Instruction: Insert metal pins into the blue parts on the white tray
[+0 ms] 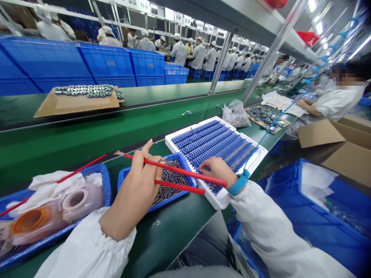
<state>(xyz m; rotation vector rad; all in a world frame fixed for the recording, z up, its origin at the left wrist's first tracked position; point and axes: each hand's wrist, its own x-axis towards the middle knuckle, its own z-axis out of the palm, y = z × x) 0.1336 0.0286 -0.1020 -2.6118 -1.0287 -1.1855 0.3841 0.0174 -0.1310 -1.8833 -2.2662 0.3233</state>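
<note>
My left hand (135,193) is closed around a red-handled brush (179,170) whose pale bristles point left. A second red stick (179,186) runs through the same hand, its far end hidden. Below and beyond the fingers sits a blue bin (121,177) full of small metal springs (171,177); one spring seems to lie by my fingertips. My right hand (218,170), with a blue wrist strap (238,185), is bent over a white foam tray (222,202) lined with rows of blue slotted parts (208,143). Its fingertips are pinched together; what they hold is hidden.
At left, a blue bin (107,185) holds tape rolls, white cloth and another red stick (81,168). A green conveyor (139,127) runs behind. Small parts lie on cardboard (78,104). A blue coiled cord (278,117) rises from my wrist. A co-worker (336,96) sits at right.
</note>
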